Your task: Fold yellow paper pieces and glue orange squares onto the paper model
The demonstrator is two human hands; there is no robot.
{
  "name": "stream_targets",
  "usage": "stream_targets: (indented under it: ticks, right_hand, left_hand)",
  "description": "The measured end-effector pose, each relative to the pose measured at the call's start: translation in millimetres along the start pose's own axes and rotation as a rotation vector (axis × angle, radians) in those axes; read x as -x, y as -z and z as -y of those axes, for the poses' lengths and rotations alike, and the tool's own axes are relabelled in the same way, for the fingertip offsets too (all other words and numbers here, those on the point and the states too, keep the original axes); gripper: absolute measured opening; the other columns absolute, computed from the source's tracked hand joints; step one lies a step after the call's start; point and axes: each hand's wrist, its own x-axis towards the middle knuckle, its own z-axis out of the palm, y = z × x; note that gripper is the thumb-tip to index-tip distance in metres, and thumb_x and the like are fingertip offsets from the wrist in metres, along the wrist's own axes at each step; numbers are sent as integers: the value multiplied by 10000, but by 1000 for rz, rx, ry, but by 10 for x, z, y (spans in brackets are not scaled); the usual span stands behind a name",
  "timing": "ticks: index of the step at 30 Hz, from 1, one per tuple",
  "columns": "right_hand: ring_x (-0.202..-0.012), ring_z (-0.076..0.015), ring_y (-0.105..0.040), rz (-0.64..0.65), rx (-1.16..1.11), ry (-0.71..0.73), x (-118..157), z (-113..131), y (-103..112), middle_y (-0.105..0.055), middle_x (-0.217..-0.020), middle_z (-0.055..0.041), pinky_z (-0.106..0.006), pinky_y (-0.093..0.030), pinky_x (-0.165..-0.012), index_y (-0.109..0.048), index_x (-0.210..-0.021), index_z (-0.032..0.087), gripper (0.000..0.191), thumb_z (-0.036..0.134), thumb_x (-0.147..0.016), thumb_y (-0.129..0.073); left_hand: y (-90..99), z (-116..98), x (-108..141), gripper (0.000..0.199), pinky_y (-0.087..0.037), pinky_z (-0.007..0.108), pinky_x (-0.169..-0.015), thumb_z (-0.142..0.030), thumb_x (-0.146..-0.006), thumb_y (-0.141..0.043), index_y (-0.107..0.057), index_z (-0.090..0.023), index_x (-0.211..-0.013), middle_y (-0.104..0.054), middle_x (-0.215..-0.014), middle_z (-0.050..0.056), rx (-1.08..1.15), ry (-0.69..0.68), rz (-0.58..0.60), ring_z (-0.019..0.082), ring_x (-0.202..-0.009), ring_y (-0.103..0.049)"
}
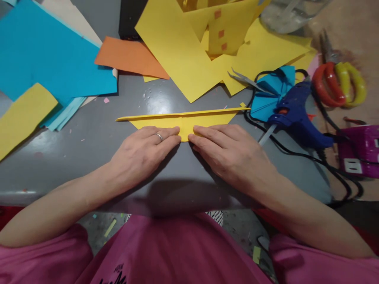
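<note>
A folded yellow paper lies in front of me on the grey table, its long narrow flap raised along the far edge and a crease near its middle. My left hand holds the near folded edge left of the crease, fingers pressed together; a ring is on one finger. On the other side of the crease, my right hand holds the same edge with its fingers close together. Only a small gap separates the fingertips of both hands. The hands cover part of the paper's near edge.
Blue paper and an orange strip lie at the far left. Yellow sheets spread at the back. On the right are tweezers, a blue glue gun with its cord, scissors and a purple box.
</note>
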Motion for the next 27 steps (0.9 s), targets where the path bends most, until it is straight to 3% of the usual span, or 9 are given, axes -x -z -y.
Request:
stream_targets:
  ticks: [5,11,19,27]
  right_hand:
    - [-1042,-253,-672,14,-9,-11,3,3,6,-761,-1215,-110,-395,-504,-880,-713,-1177,164,268,173,-1025,-493]
    - [-1046,-253,-671,11,-13,-8,0,10,12,-760,-1215,-113,-392,-496,-889,-713,-1175,159,258,175,-1021,-507]
    - [-1024,-253,-681,-9,43,41,-3,0,26,-761,-1217,-117,-389,-492,-859,-722,-1149,141,236,179,-1020,-528]
    - [-972,-254,-690,-68,106,86,-31,42,55,-778,-1177,-137,-399,-494,-848,-755,-1057,104,197,201,-993,-595]
  left_hand:
    - [62,13,-7,290,-579,356,-1007,-114,-1036,-426,-669,-110,-1195,-710,-1317,140,-44,-95,84,213,-1158,-714]
    - [106,-13,16,343,-550,394,-1055,-80,-1021,-411,-636,-71,-1279,-650,-1392,193,-50,-119,154,257,-1259,-662]
    - [98,-10,28,372,-553,398,-1050,-78,-1023,-382,-616,-49,-1310,-651,-1379,214,-111,-184,149,261,-1251,-667]
    - [38,-106,63,414,-531,416,-1081,-85,-1012,-392,-564,-51,-1387,-646,-1390,212,-121,-115,117,274,-1281,-645]
